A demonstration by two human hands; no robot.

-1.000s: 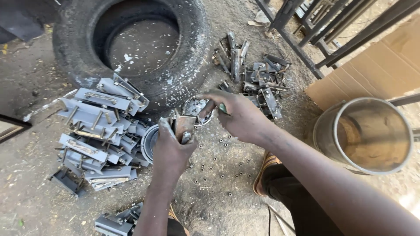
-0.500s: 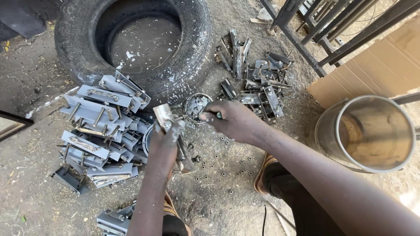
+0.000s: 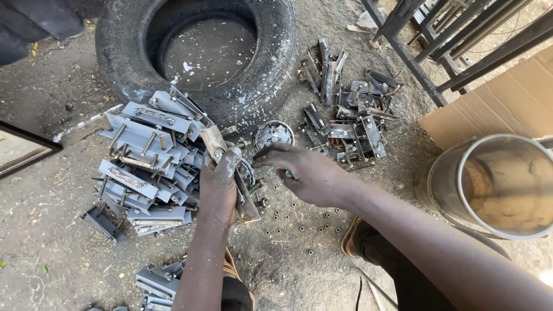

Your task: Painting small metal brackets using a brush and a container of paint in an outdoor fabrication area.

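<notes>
Grey-painted stack: finished metal brackets (image 3: 144, 167) lie piled on the ground left of the left hand.
Left hand (image 3: 219, 187): closed around one rusty bracket (image 3: 230, 173), held upright above the dirt.
Right hand (image 3: 305, 175): fingers curled near the bracket, a green-handled tool partly showing; its grip I cannot tell.
Paint tin (image 3: 273, 133): just behind the hands, beside the tyre (image 3: 196, 57).
Unpainted pile (image 3: 351, 115): bare brackets remain, well right.
Progress: judged past halfway; the larger pile is painted.
</notes>
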